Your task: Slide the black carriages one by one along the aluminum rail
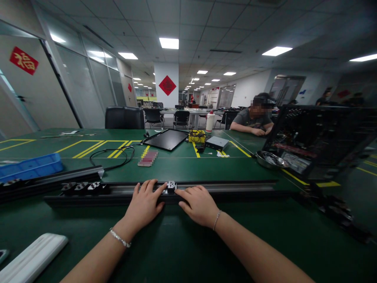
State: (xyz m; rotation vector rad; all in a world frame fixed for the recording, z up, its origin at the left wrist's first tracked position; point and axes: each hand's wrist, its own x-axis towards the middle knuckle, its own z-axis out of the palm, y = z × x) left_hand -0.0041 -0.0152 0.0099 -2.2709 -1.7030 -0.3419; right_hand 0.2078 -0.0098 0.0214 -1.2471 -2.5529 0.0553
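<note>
Block [171, 187] midway between ends of rail [241, 188], long axis left-right; my left hand [145, 201] and right hand [199, 205], unclenched, flank block, equally near.

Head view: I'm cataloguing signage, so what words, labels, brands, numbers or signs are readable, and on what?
"福": on the red diamond sign on the left door.
Too small to read: the red diamond on the pillar.
Too small: the farther red diamond at left.
Too blurred: the red patch at far right.
Pixelated, unreadable: the flat item on the table.
No legible brand or number.
</note>
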